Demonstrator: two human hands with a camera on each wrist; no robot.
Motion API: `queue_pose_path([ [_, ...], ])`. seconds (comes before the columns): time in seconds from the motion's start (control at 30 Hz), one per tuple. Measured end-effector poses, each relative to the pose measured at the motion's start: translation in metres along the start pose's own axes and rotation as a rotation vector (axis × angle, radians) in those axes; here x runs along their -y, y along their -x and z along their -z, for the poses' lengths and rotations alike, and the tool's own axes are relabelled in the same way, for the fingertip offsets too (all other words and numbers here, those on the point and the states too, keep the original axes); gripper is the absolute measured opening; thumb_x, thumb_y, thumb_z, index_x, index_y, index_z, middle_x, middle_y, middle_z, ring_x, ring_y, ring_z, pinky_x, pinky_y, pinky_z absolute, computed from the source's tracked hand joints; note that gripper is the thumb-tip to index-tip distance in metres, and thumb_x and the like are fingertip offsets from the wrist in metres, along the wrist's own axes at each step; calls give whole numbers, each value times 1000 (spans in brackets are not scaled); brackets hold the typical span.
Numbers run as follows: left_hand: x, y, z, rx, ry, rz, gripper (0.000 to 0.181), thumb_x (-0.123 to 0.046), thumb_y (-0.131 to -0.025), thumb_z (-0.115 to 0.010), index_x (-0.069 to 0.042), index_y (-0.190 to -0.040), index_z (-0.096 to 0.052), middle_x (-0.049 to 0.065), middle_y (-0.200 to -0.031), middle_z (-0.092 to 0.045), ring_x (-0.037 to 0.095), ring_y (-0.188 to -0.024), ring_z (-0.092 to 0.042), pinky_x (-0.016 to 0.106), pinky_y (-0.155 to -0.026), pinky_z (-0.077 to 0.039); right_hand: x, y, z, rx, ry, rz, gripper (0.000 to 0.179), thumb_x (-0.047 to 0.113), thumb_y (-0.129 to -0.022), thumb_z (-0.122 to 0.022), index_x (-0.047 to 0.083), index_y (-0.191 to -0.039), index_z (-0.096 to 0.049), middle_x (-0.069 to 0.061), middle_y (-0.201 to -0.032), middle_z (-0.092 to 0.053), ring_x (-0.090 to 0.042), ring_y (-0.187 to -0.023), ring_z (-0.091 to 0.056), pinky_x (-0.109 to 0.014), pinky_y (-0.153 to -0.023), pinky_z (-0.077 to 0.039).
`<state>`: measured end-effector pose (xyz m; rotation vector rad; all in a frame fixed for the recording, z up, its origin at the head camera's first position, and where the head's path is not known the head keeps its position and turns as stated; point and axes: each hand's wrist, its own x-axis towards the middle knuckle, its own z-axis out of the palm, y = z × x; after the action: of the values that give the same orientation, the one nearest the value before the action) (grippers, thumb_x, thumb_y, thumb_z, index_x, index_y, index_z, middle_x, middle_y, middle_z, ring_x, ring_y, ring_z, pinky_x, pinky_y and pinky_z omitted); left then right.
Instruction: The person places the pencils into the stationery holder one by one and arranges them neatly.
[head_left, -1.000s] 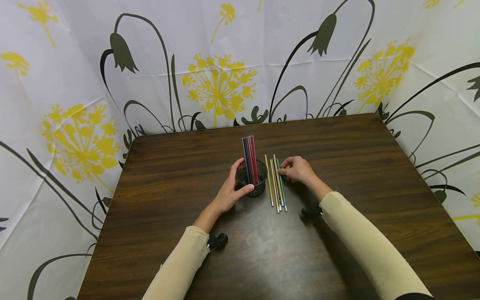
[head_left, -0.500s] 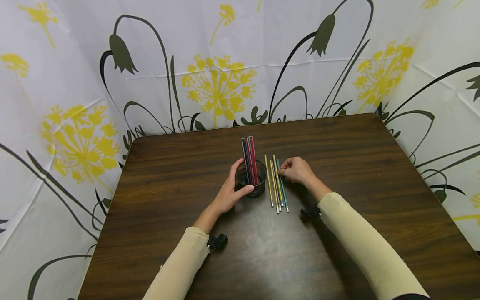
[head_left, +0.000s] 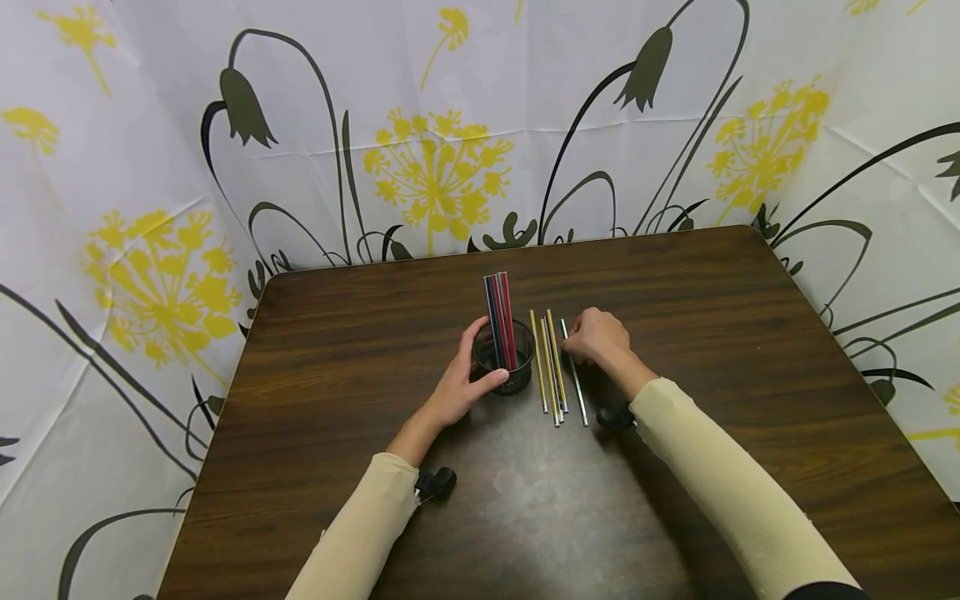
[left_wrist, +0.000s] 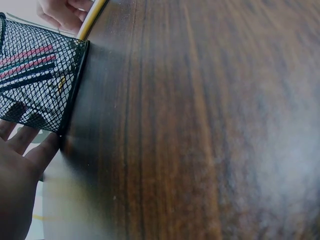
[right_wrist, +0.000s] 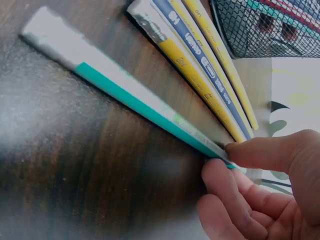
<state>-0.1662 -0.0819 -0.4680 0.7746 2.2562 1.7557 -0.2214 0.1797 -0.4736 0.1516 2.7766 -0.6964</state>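
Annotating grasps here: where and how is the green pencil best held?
Probably the far half of the green pencil, taken from the right, as the right hand does: slim and straight, it suits a pinch across its width, and yellow pencils lie along its left.

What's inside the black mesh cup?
Standing pencils, red, dark blue and some teal, rise above the rim of the black mesh cup. They overlap, so any behind the front ones are covered; no exact count.
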Motion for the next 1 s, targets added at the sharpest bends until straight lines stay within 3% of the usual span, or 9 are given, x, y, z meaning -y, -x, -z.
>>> queue_pose_path([
  [0.2, 23, -3, -1, -14, -5, -15, 82, -10, -92, -65, -13, -156, -13, 20, -155, -26, 44, -138, -29, 66, -105, -28, -2, 0, 3, 22, -25, -17, 20, 28, -85, -67, 13, -73, -72, 1, -58, -66, -16, -54, -63, -34, -52, -50],
  [0.3, 36, -4, -2, -22, -22, -15, 83, -18, -93, -66, -22, -156, -14, 14, -155, -28, 38, -139, -31, 63, -106, -29, -6, 1, 5, 45, -101, -23, 19, 29, -85, -68, 11, -77, -72, 0, -61, -68, -16, -55, -65, -33, -54, -52],
  [0.5, 42, -5, -2, -35, -12, -16, 82, -29, -92, -68, -32, -155, -16, 7, -151, -36, 25, -136, -37, 56, -106, -34, -8, 4, 19, 82, -264, 14, 17, 21, -87, -66, 5, -88, -72, -5, -67, -71, -20, -62, -69, -32, -56, -56],
  [0.67, 37, -5, -3, -34, -18, -26, 83, -20, -92, -67, -26, -156, -15, 13, -151, -35, 29, -136, -37, 59, -105, -34, -2, 10, 39, 38, -347, 54, 18, 21, -92, -64, 6, -98, -70, -8, -76, -72, -24, -69, -70, -33, -57, -55],
  [0.83, 15, -4, -1, -21, 8, -39, 81, -8, -91, -65, -10, -155, -14, 25, -149, -34, 41, -134, -36, 65, -103, -31, 11, 22, 60, -20, -512, 153, 27, 18, -94, -64, -1, -114, -67, -15, -93, -72, -30, -78, -71, -39, -63, -58],
  [1.0, 3, -2, -1, -8, 4, -28, 81, -5, -91, -64, -5, -154, -14, 26, -148, -34, 41, -134, -36, 65, -103, -32, 27, 37, 76, -90, -656, 284, 28, 15, -93, -65, -3, -114, -65, -17, -94, -71, -24, -71, -71, -37, -61, -58],
])
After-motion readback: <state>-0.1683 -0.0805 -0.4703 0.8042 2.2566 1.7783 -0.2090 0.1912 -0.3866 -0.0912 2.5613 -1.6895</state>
